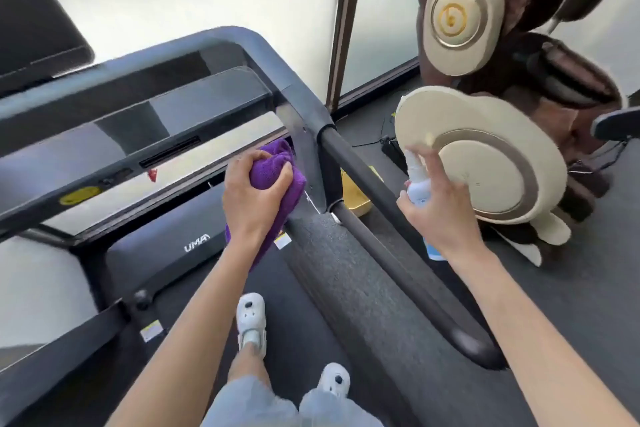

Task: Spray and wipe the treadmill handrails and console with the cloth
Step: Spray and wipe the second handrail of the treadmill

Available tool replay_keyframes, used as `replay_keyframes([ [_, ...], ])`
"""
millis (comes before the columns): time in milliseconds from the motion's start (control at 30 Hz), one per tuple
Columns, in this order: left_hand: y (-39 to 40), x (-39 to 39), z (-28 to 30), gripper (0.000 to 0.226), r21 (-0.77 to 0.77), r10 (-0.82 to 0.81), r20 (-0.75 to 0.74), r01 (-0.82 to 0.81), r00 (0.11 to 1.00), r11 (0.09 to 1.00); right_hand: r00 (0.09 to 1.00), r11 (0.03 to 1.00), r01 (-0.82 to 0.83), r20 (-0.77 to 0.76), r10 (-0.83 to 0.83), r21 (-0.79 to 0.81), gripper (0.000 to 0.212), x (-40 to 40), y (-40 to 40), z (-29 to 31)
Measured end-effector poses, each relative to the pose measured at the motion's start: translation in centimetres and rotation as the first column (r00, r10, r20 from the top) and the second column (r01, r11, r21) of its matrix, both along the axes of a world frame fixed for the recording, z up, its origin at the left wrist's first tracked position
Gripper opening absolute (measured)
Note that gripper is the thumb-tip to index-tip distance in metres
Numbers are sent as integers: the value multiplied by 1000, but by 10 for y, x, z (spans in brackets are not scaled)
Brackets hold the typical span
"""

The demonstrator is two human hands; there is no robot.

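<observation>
Purple terry cloth (273, 166), one piece, is bunched in the left hand (251, 196), whose fingers curl over it and press it against the grey metal upright (304, 135) of the black treadmill, just under the right end of the dark console (145, 135); a tail of the cloth hangs below the wrist. The left grip is closed on that cloth.

One white and pale-blue plastic spray bottle (417, 184) sits in the right hand (441, 215), fingers wrapped round its body and nozzle end pointing up and away, so the right grip is closed on the bottle. It is held to the right of the upright, beyond the one black padded handrail (391, 229) that runs back from the upright between the two arms.

Below the upright lies the dark treadmill belt (298, 329), with two white clog shoes (251, 317) standing on it and a grey textured side rail just beside them.

Well to the right of the upright stands one brown massage chair (540, 87) carrying two cream round side panels. One yellow object (353, 194) shows on the floor behind the handrail, too hidden to identify.
</observation>
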State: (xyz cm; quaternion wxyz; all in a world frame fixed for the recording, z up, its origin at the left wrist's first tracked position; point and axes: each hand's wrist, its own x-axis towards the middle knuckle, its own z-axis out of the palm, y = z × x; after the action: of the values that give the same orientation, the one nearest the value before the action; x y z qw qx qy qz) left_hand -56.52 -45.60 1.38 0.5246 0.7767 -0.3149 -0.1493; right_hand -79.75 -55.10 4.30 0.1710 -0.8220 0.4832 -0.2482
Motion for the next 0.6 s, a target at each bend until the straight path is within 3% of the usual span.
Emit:
replay_keyframes([
  [133, 26, -13, 4, 26, 22, 18, 1, -18, 1000, 1000, 995, 1000, -29, -98, 27, -11, 62, 4, -9, -2],
  [600, 45, -33, 1, 29, 34, -1, -57, 3, 998, 999, 976, 996, -76, -206, 64, -51, 62, 0, -15, -1],
])
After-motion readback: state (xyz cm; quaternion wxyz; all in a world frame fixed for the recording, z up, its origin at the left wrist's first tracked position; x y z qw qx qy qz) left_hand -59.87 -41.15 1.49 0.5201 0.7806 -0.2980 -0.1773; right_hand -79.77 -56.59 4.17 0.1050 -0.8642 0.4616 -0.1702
